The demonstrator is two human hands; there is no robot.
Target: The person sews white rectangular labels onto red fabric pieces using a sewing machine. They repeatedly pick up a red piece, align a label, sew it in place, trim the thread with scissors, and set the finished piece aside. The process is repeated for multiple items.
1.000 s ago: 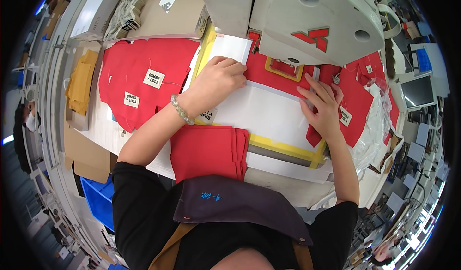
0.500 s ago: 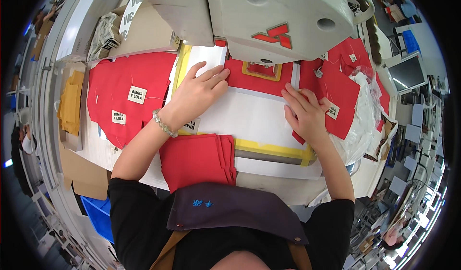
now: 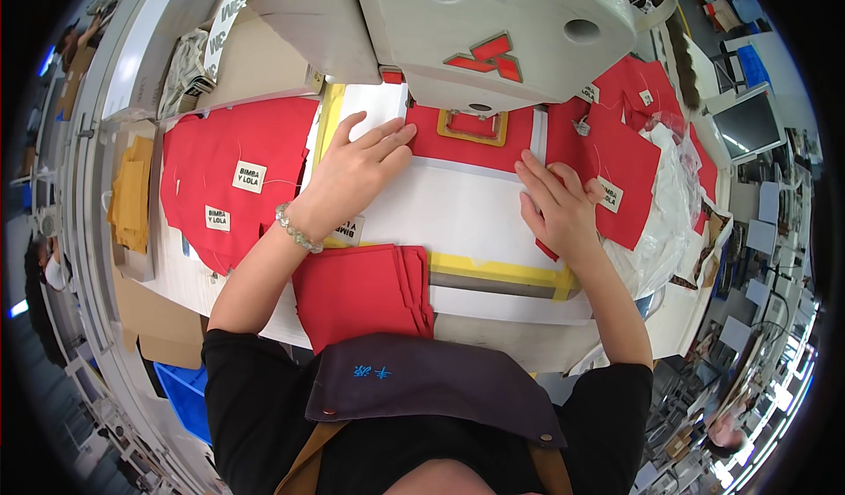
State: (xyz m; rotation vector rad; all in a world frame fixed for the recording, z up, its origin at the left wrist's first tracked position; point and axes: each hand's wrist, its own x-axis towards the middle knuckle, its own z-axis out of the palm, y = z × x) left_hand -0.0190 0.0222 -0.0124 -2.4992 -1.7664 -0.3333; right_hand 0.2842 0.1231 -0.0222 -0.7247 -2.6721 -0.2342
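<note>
My left hand (image 3: pixel 370 162) lies palm down with its fingers apart, its fingertips at the left edge of a red fabric piece (image 3: pixel 462 150) in a white template. On the other side, my right hand (image 3: pixel 561 203) rests with its fingers stretched out, fingertips by the template's white right-hand edge. Between them a brass-yellow clamp frame (image 3: pixel 473 139) sits on the red fabric, below the head of a large pale grey sewing machine (image 3: pixel 493 20). The white sheet (image 3: pixel 466 213) nearer to me is edged with yellow tape. What lies under my palms is hidden.
Stacked red fabric pieces (image 3: pixel 356 293) lie at the near edge. Labelled red pieces (image 3: pixel 233 161) spread to the left; more red pieces (image 3: pixel 620 174) and clear plastic wrapping (image 3: pixel 664 205) lie right. At far left stands a box of yellow-orange pieces (image 3: pixel 130 191).
The machine head and clamp frame appear slightly farther left in the picture. Both of my hands stay nearly where they were, fingers still spread.
</note>
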